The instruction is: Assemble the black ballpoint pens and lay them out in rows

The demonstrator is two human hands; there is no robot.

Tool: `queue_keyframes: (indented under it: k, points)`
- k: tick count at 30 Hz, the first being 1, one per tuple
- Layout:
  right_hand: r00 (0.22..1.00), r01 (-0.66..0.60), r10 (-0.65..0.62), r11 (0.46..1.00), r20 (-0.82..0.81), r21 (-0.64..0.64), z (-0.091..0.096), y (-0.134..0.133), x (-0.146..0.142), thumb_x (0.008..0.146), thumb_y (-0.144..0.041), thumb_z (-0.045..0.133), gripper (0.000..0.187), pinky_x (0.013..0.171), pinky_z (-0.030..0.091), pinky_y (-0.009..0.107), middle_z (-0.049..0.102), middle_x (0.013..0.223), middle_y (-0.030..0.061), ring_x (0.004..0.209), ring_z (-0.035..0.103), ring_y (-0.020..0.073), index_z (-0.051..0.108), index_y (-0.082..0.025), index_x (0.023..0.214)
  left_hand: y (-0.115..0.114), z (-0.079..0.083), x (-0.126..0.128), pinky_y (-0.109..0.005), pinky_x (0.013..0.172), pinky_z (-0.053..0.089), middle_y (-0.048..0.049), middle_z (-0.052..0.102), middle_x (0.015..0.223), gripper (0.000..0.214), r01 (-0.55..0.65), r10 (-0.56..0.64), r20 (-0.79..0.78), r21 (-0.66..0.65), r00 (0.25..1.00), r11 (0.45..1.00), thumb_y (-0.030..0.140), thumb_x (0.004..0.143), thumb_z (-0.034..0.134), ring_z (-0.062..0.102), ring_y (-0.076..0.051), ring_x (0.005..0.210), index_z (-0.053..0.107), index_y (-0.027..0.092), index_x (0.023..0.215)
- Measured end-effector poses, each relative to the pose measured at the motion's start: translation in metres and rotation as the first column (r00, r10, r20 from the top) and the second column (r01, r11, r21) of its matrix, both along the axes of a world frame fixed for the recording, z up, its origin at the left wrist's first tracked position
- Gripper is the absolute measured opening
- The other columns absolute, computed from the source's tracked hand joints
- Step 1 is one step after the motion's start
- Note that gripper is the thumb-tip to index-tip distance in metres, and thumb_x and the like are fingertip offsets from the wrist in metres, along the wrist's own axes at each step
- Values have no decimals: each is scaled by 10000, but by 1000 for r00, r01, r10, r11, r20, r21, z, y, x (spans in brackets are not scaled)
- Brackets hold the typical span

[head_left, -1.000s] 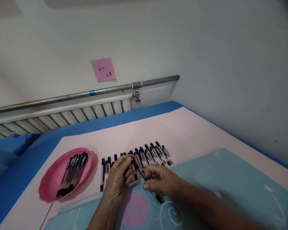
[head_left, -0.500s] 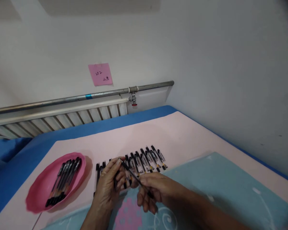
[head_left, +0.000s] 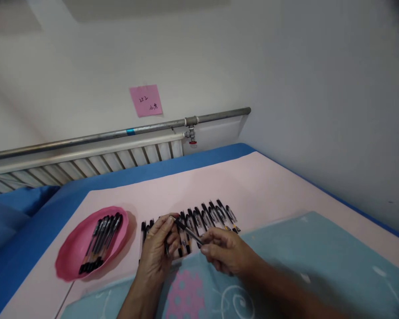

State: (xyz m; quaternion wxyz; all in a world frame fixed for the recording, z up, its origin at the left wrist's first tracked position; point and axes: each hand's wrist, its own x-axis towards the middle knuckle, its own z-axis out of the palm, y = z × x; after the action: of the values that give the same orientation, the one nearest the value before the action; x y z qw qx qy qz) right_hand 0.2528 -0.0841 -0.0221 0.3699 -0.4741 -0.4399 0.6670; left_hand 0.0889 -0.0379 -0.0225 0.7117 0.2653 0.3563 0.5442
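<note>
Over the near edge of a pale blue-green cloth [head_left: 286,243], both hands meet at one slim black-and-clear pen [head_left: 191,233], which slants down from left to right. The left hand [head_left: 160,248] pinches its upper end between thumb and forefinger, other fingers curled; something dark shows at that palm, too hidden to name. The right hand [head_left: 226,251] has its thumb and fingers closed on the lower end. Just beyond, more pens [head_left: 206,209] lie in a slanting row on a pink sheet [head_left: 246,181], partly covered by the left hand. Left of them, a pink scalloped bowl [head_left: 68,254] holds a bundle of black-ended pens [head_left: 101,241].
</note>
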Motion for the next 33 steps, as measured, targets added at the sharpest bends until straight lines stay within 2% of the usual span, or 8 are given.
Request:
queue_keyframes:
  k: [2,6,12,15,20,24,28,33]
  points:
    - [999,14,-14,1000,-31,-2,1,0,-1,643,-280,641,263,326,253,151,504,557,-66,374,400,29,492,-169,829,0,0,0,-107,324,194,71,326,511,227,3,-3,-10,4,1000,1000,248,650,701,270,-9,407,645,113,824]
    - [970,-111,73,981,-231,-158,2,0,0,729,-397,523,279,293,225,154,560,659,-2,417,456,61,504,-157,869,0,0,0,-113,323,194,70,325,507,232,33,-33,-21,12,999,999,247,644,703,275,-13,408,644,109,821]
    - [984,-22,1,993,-176,-116,-2,1,2,644,-240,626,239,331,217,144,486,518,-63,386,380,33,465,-173,807,1,0,-1,-109,321,195,64,350,540,244,-18,18,17,2,1000,1000,234,635,709,284,-10,415,625,113,831]
    - [975,-48,15,988,-222,-146,-1,-1,2,651,-252,609,247,318,186,147,462,518,-69,374,346,28,460,-172,832,6,4,-9,-113,314,212,51,382,575,214,-38,38,73,-3,997,999,211,641,693,313,-17,430,605,111,809]
    - [994,7,-16,997,-111,-81,2,-1,3,678,-307,590,218,317,188,147,469,568,-53,402,379,28,465,-166,789,19,11,-32,-112,309,256,13,477,671,147,-162,167,102,-52,981,985,142,613,643,413,-36,481,525,126,699]
    - [994,10,-17,998,-109,-66,1,-1,2,699,-343,558,214,317,202,149,493,618,-37,421,405,36,461,-170,780,12,7,-23,-121,286,219,23,494,613,191,-8,8,-101,1,995,1000,143,639,603,378,-38,397,546,148,821]
    - [997,2,-7,998,-82,-66,-1,0,0,711,-325,543,187,324,207,146,491,608,-41,419,405,36,471,-172,790,-1,3,-2,-132,284,175,20,506,556,146,214,-212,-142,-2,967,977,229,693,594,316,-17,319,557,137,800]
    - [1000,-26,26,1000,15,-6,-8,0,-1,748,-311,502,155,359,240,157,496,607,-37,433,404,41,497,-164,798,-3,4,3,-115,290,157,46,453,487,209,102,-103,-146,-13,984,995,296,676,659,280,-5,319,559,136,766]
